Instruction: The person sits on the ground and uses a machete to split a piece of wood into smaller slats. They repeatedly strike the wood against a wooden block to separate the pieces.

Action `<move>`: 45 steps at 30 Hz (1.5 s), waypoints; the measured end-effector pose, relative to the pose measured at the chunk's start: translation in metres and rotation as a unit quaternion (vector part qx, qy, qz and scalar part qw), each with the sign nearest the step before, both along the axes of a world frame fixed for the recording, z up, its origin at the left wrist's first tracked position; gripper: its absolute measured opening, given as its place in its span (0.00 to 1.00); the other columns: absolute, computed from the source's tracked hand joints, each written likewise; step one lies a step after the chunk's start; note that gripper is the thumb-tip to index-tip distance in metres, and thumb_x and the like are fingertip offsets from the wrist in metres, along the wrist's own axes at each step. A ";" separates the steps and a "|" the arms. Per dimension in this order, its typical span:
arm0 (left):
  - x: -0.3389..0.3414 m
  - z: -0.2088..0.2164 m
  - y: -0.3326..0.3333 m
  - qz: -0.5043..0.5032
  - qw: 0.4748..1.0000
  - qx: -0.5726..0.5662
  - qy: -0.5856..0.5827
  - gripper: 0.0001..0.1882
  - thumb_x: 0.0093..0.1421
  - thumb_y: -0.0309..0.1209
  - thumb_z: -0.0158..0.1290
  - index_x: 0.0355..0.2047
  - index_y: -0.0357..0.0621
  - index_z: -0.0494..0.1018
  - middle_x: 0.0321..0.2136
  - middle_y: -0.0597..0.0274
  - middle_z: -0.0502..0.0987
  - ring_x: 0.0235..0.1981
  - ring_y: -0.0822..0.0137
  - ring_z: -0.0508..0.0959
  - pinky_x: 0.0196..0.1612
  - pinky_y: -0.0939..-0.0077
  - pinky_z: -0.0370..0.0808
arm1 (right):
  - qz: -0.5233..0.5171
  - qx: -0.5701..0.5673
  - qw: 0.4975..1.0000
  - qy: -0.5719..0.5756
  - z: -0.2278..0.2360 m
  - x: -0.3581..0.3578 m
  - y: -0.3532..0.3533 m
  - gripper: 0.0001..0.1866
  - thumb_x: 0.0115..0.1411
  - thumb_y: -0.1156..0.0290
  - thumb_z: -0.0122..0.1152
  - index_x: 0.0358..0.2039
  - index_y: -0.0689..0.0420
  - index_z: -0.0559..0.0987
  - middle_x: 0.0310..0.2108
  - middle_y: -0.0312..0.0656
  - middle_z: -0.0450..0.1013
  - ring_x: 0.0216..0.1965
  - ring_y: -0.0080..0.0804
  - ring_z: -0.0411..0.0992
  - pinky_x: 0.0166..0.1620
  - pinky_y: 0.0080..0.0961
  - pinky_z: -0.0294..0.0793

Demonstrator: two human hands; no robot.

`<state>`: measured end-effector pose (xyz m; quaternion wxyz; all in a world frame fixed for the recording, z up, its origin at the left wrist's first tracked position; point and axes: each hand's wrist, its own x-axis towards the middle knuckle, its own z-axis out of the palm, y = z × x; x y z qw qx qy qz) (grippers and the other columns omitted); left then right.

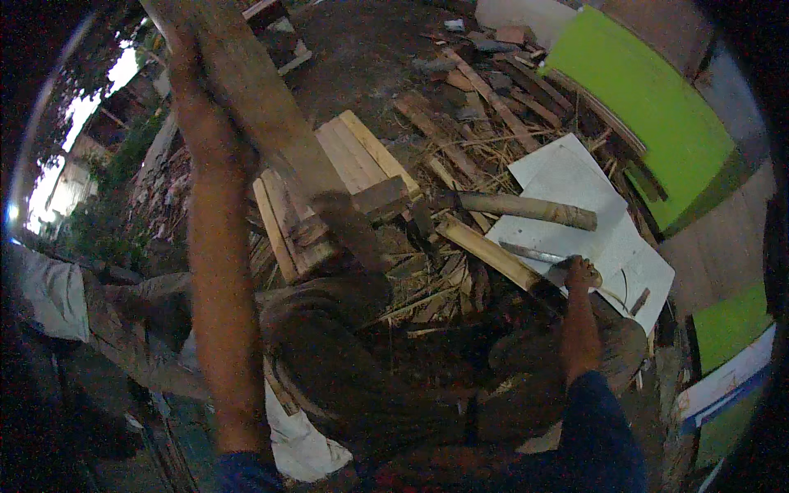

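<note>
My left arm reaches far up, and my left hand (185, 70) is closed on the edge of a long, wide wooden board (267, 107). The board slants from the top left down to my bent knee, where its lower end is blurred and dark. At the right, my right hand (581, 273) is closed round the handle of a tool with a flat metal blade (534, 253), perhaps a large knife. That blade points left, over a white sheet (616, 230). Just beyond it a round wooden pole (526, 207) lies partly across the sheet. A split length of wood (485, 251) slants beside my right knee.
Behind the board sits a piece made of pale planks (353, 148). Scrap wood and sticks (493, 107) are heaped farther back. Bright green panels (649, 115) stand at the right. Wood splinters (436, 300) cover the ground between my legs. A white cloth or sack (304, 444) lies near me.
</note>
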<state>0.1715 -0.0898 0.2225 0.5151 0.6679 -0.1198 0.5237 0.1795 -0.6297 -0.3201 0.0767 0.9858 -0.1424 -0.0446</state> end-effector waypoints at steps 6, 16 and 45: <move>0.064 0.036 -0.003 -0.003 1.000 0.000 -0.011 0.33 0.63 0.58 0.54 0.46 0.36 0.76 0.36 0.60 0.79 0.35 0.66 0.76 0.41 0.68 0.73 | 0.011 -0.002 0.999 0.039 -0.023 -0.003 -0.079 0.25 0.57 0.55 0.67 0.51 0.53 0.75 0.51 0.45 0.73 0.56 0.45 0.71 0.56 0.60 0.66; 0.054 0.025 0.002 0.053 0.998 -0.021 0.003 0.37 0.62 0.61 0.56 0.46 0.32 0.77 0.38 0.58 0.81 0.38 0.67 0.77 0.45 0.69 0.74 | 0.170 0.247 0.941 0.158 0.127 0.031 0.001 0.23 0.60 0.53 0.61 0.39 0.63 0.81 0.33 0.55 0.80 0.34 0.49 0.80 0.39 0.45 0.78; -0.056 0.009 0.058 -0.388 0.904 -0.175 0.032 0.44 0.63 0.64 0.48 0.60 0.33 0.63 0.45 0.49 0.77 0.46 0.53 0.78 0.52 0.46 0.77 | 0.284 0.583 0.755 -0.097 0.338 -0.092 0.377 0.15 0.65 0.68 0.59 0.43 0.66 0.68 0.32 0.60 0.77 0.36 0.62 0.77 0.37 0.51 0.75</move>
